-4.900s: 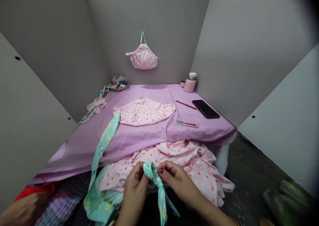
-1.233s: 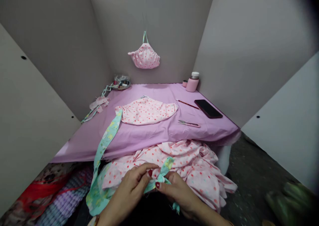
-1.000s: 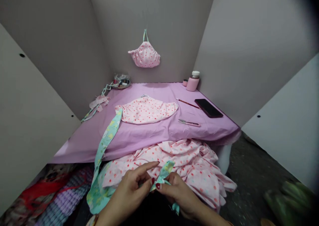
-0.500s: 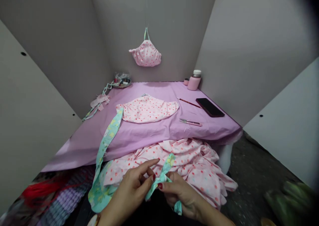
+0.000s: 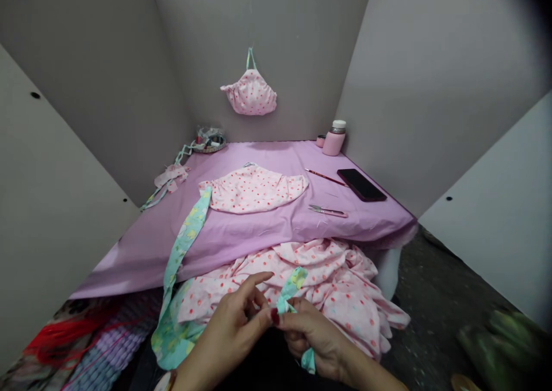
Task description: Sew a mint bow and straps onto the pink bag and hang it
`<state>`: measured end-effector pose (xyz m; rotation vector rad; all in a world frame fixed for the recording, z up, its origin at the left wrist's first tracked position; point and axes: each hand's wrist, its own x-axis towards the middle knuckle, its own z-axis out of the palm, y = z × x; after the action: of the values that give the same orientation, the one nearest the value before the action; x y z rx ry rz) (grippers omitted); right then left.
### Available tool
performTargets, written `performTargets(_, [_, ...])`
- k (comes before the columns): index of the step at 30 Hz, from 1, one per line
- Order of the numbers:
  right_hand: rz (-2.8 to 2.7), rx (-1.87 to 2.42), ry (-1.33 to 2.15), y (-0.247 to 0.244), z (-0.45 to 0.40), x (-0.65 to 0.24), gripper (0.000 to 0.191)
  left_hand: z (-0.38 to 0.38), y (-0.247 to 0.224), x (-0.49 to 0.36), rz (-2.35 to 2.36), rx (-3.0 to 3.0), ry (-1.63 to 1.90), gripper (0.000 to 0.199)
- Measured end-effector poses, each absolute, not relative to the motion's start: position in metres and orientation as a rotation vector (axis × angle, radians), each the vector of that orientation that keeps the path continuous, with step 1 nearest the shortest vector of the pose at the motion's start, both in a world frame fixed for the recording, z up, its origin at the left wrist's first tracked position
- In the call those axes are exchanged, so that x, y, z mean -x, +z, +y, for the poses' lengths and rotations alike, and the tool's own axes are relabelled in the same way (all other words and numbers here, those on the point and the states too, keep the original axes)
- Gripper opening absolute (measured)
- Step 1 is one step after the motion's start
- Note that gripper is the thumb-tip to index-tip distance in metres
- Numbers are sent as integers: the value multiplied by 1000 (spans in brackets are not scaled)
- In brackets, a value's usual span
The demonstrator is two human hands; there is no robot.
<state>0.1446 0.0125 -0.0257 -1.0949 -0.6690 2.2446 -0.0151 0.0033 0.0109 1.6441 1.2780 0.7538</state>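
Just off the near edge of the desk (image 5: 245,238), the green strip (image 5: 293,283) is pinched by the right hand (image 5: 308,328), met by the left hand (image 5: 237,325), whose grip is unclear, so folds could be lost if that pinch slackens.

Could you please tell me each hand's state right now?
Left hand: index finger extended; whether it grips anything cannot be told.
Right hand: closed, holding the green floral strip.

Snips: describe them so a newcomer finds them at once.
Start at the lilac tablecloth and go to its right half. Nearer its front edge than the black phone and the thin red stick lie the snips. Of those three, only they have silvery blades, pointing left from a pink handle.
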Motion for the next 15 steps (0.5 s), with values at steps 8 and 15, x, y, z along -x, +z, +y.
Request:
performTargets(8, [-774, 1203, 2150, -20, 12, -144, 29, 11, 1, 15, 1279, -1594, 806, 28])
performTargets(15, [-868, 1058, 2092, -18, 12, -140, 20, 4, -1, 7, 1243, -1496, 918, 26])
